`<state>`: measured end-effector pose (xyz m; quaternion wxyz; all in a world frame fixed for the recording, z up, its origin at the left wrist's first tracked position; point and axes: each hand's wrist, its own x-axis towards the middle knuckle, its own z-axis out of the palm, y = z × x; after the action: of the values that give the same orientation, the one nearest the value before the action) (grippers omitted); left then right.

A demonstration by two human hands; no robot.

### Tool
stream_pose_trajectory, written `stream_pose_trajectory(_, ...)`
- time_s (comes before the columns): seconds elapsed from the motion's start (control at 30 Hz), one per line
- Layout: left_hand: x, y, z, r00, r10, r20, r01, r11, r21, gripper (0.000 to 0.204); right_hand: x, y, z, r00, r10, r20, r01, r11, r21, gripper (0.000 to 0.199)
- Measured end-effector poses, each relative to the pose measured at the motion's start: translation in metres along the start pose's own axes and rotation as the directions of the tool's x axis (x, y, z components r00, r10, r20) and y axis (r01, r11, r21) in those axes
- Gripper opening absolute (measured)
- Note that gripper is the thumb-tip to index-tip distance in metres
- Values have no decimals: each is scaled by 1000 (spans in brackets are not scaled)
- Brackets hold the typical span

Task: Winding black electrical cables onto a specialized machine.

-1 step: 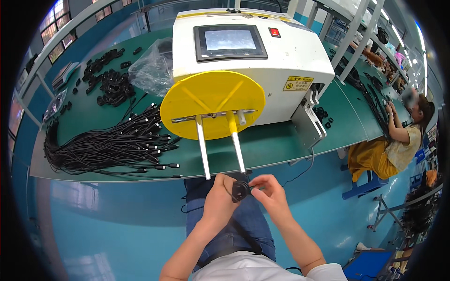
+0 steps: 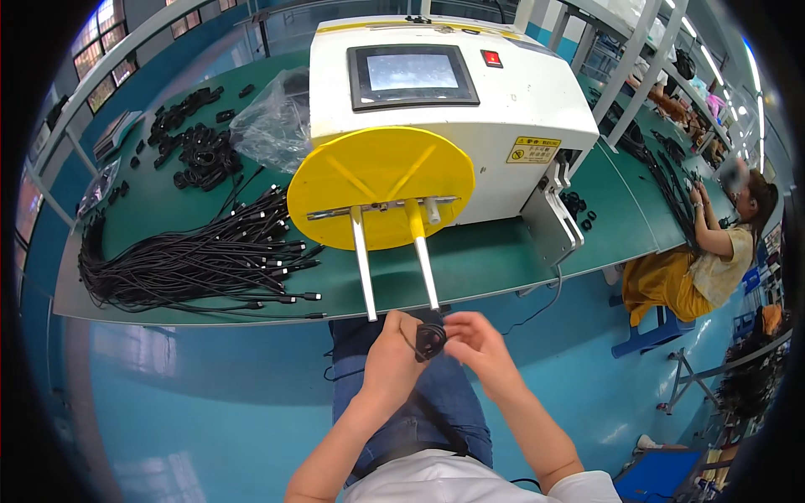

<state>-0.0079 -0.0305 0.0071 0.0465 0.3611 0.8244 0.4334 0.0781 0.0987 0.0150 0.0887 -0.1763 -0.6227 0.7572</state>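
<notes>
In front of the table (image 2: 485, 256), a coil (image 2: 431, 339) is lying in the left hand (image 2: 391, 350), whose fingers are pinching it. The right hand (image 2: 480, 345) is curling alongside; whether its fingers are pinching cannot be told. Beyond, rods (image 2: 363, 267) are projecting.

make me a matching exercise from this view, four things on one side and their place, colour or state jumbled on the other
Things
1. coiled cable
2. round disc
3. small switch
4. plastic bag

Descriptions
A. red, to the right of the screen
B. clear and crumpled, left of the white machine
C. black, held in the left hand
D. yellow, with two rods standing out in front of it

Right pairs: 1-C, 2-D, 3-A, 4-B
</notes>
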Motion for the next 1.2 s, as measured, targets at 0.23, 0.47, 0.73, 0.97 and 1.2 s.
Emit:
stream_pose_trajectory(0.23,2,4,-13,993,29,119,-14,993,-120,49,12,-8,-13,931,220,292,-309,901,306,21)
stream_pose_trajectory(0.47,19,-13,-58,803,129,582,263,799,-541,48,7,-26,-17,904,223,366,-338,895,291,16)
stream_pose_trajectory(0.73,18,-9,-56,827,19,563,401,682,-612,30,6,-21,-14,950,97,298,-231,858,458,15)
stream_pose_trajectory(0.97,6,10,-24,959,254,-126,-224,952,210,25,3,-15,2,990,108,94,-139,885,445,13)
stream_pose_trajectory(1.2,6,8,-25,934,239,-266,-230,971,65,21,-4,-20,10,999,32,34,-43,930,365,11)
